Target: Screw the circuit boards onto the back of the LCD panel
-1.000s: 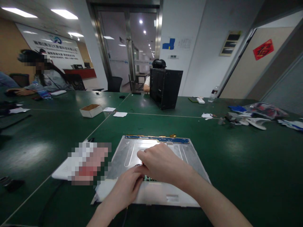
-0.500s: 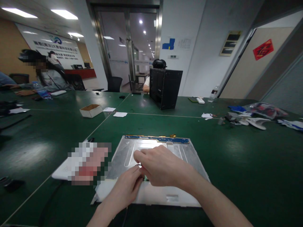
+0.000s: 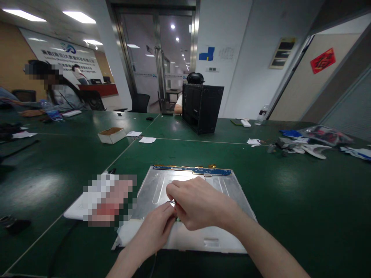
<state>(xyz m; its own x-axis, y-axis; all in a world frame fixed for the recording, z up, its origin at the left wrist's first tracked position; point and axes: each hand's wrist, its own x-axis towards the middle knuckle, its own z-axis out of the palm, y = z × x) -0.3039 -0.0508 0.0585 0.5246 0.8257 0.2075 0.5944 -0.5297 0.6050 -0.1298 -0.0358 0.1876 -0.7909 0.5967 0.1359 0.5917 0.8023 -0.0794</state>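
A flat silver metal panel [image 3: 156,185] with a blue circuit strip [image 3: 193,170] along its far edge lies on the green table in front of me. My left hand [image 3: 153,231] and my right hand [image 3: 199,204] meet over the panel's near middle. Between their fingertips is a small shiny metal part [image 3: 171,202], pinched from both sides. What sits under my right palm is hidden.
A blurred white item [image 3: 101,199] lies just left of the panel. A black box [image 3: 201,108] stands at mid-table, a small cardboard tray [image 3: 111,135] to its left. Bags and tools [image 3: 313,141] clutter the far right. Another person [image 3: 58,94] sits at far left.
My right hand's fingers shifted slightly left then back over the small part. A person in the background walked rightward by the reception desk.
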